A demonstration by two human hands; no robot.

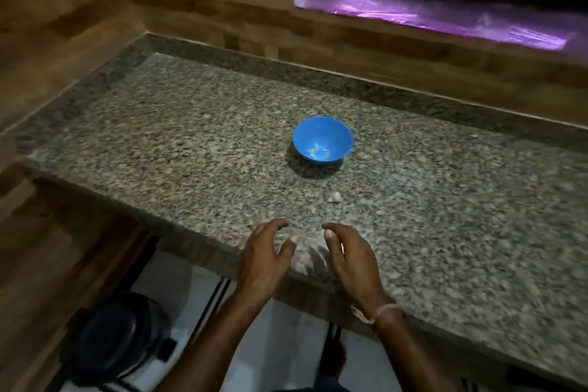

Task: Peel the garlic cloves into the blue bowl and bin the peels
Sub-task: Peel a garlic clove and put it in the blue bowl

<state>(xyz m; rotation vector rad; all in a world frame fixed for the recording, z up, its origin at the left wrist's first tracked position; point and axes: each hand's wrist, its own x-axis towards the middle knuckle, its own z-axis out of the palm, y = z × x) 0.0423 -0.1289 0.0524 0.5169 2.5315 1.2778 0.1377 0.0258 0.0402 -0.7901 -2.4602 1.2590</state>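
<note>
Garlic clove (334, 198), small and pale, lies mid-frame on the worktop (191, 143), near the blue bowl (323, 141). Lower centre, left hand (264, 261) and right hand (353, 261) hover, fingers (331, 227) loosely spread and empty; I judge them poised to take it.

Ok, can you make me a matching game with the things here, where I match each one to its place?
Things:
1 bowl
2 white bit
3 bin
4 thread

Places:
A on the floor
B round the right wrist
C on the counter, nearer its front edge
D on the counter, farther back

Pairs: 1-D, 2-C, 3-A, 4-B
</note>
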